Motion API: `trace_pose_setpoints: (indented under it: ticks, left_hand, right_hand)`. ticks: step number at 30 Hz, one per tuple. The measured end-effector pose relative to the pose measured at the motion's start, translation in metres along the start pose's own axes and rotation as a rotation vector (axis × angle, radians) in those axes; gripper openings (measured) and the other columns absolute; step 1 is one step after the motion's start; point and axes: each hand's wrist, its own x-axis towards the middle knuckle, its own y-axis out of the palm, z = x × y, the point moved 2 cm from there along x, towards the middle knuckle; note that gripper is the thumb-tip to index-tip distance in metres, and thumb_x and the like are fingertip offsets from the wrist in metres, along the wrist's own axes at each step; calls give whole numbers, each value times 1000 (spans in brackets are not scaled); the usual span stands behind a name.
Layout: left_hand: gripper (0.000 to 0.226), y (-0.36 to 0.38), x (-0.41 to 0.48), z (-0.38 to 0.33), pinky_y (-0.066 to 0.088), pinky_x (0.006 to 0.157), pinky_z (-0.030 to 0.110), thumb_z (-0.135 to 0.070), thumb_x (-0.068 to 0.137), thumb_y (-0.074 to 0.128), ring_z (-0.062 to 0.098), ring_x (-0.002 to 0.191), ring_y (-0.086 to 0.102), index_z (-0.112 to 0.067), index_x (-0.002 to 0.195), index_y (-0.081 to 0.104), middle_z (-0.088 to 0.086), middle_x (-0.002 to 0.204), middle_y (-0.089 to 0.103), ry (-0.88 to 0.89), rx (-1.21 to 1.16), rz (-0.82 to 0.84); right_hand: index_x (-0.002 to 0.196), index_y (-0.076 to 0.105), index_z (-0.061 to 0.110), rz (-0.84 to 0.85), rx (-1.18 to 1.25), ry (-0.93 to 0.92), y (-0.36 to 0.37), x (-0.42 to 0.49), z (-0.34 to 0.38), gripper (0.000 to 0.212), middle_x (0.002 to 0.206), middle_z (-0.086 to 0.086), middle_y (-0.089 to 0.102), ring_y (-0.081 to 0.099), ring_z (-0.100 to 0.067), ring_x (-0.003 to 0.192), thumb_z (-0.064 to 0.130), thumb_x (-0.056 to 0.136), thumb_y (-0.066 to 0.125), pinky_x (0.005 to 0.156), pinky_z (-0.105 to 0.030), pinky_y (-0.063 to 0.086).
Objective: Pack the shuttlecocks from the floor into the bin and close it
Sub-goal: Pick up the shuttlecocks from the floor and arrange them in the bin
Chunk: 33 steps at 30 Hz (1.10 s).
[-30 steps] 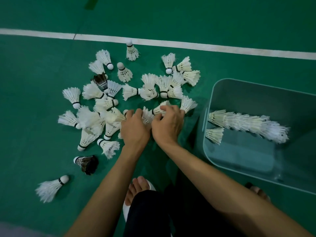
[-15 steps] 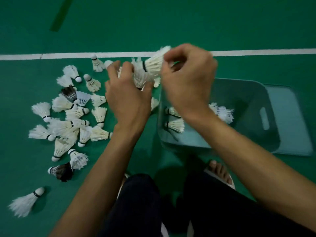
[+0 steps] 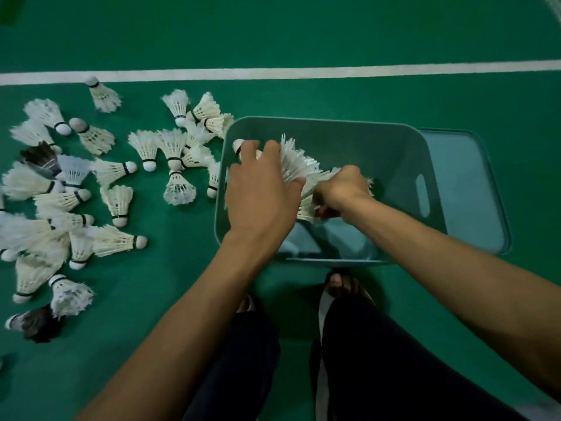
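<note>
**A:** What can go wrong from here?

**B:** The left hand grips a nested stack of shuttlecocks near its cork end. The right hand has its fingers curled round the feather end. Both are down inside the bin. If one hand lets go before the other, I'd judge the stack springs apart, or feathers get crushed against the wall.

**A:** Anything else?

**B:** The loose shuttlecocks on the floor lie right up against the bin's left wall. A shove of the bin could scatter or flatten the nearest ones. The lid lies flat just beside the bin's right side, so an elbow could knock it.

**A:** And the counts?

**B:** One bin, one lid, one stack in hand, too tightly nested to count. More feathers show beneath the hands, also uncountable. Roughly twenty-five are loose on the floor; they overlap, so that isn't exact. Two are dark-feathered ones, the rest white.
</note>
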Motion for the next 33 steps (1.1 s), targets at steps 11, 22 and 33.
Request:
trace_pose_setpoints:
  ticks: [11, 22, 33]
  left_hand:
    - [48, 22, 3, 6, 44, 91, 46, -38, 91, 69, 43, 112, 53, -10, 126, 52, 15, 140, 42, -75, 152, 183]
    - [56, 29, 6, 9, 46, 94, 51, -48, 93, 66, 45, 118, 54, -7, 130, 53, 14, 139, 45, -87, 211, 287]
    - [49, 34, 4, -16, 51, 84, 42, -49, 79, 78, 37, 100, 61, -14, 111, 66, 8, 116, 55, 66, 102, 415]
  right_hand:
    - [78, 57, -1, 121, 407, 248, 41, 2, 1, 19, 47, -15, 59, 46, -18, 27, -19, 85, 53, 45, -31, 48]
    - [77, 62, 0, 350, 276, 272, 29, 13, -7, 19, 80, -19, 72, 66, -26, 57, -12, 85, 49, 57, -32, 57]
    - [75, 68, 3, 463, 98, -261, -43, -28, 5, 12, 70, -5, 64, 57, -16, 69, 15, 72, 65, 65, -35, 51]
